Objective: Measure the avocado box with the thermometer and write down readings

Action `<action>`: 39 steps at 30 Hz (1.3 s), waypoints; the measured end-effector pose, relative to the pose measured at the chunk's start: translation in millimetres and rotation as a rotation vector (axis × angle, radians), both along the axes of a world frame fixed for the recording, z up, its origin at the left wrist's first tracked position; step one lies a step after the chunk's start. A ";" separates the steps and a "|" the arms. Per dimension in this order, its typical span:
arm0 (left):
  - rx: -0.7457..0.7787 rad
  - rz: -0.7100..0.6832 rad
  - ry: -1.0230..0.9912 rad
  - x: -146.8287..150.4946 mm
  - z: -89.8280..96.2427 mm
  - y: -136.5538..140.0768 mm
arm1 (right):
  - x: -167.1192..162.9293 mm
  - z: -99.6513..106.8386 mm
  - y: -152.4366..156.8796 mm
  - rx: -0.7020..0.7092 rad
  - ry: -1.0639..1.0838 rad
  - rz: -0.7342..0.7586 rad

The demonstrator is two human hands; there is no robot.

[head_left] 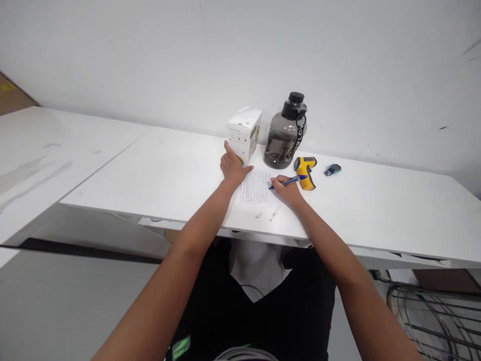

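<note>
My right hand (pixel 284 189) is closed around a blue pen (pixel 293 181), its tip at the right side of a sheet of paper (pixel 254 188) covered in dense small writing. On the left, my left hand (pixel 233 168) has its fingers spread, with the thumb by the sheet's upper left corner. Its fingers lie against the lower front of a white box (pixel 240 133) with printed sides, which stands upright on the white table (pixel 180 170).
A dark water bottle (pixel 282 138) stands right of the box. Further right lie a yellow-and-black infrared thermometer (pixel 305 173) and a small blue-green item (pixel 332 169) I cannot identify. The wall (pixel 150 60) rises behind. A wire rack (pixel 436 316) is at lower right.
</note>
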State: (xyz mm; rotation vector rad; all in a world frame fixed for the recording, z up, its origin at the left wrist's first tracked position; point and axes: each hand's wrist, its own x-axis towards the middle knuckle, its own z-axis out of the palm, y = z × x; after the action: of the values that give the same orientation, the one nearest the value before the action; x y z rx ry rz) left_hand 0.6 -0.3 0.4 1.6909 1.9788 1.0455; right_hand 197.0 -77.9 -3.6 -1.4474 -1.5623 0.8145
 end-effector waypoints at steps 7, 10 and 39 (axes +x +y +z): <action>0.012 -0.008 -0.009 -1.0 -3.1 2.5 | -0.7 1.2 -0.2 -0.027 0.006 0.004; 0.008 -0.009 -0.009 -0.9 -2.8 2.6 | -0.2 2.1 -1.0 -0.041 0.018 0.014; -0.004 0.014 -0.035 2.0 1.6 0.5 | -0.5 5.5 -3.6 -0.016 0.011 -0.050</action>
State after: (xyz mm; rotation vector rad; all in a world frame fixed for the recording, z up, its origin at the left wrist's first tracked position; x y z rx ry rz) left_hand 2.6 0.3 2.0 1.6475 1.9722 1.0675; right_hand 196.5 -81.5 1.9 -1.4852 -1.5090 0.8061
